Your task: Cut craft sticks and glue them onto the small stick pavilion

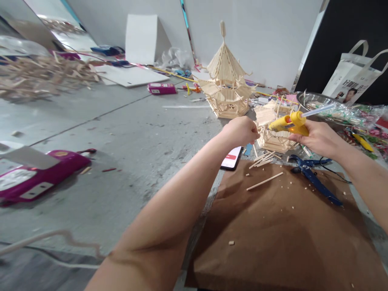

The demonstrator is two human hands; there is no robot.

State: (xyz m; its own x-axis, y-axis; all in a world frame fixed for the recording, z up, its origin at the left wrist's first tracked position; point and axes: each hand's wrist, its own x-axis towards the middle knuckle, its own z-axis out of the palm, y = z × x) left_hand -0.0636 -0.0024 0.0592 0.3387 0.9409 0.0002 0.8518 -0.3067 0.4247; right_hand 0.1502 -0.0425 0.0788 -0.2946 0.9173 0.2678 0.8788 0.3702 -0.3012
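A yellow glue gun [286, 123] with a clear glue stick in its back is held in my right hand [317, 138], its nozzle pointing left at a small wooden stick model [274, 139]. My left hand [242, 131] is closed at the left side of this model, fingertips pinched; what they hold is too small to make out. Behind stands a taller stick pagoda [228, 70] with a pointed roof. Loose sticks [263, 159] lie in front of the small model, and one longer stick [264, 181] rests on the brown board [273, 234].
Blue pliers [318, 182] lie on the board's right part. A phone [232, 158] is beside its far left corner. Purple power strips [45, 173] sit on the floor at left and behind. A metal bowl [318, 97], plastic packets and a white bag [348, 76] stand at right.
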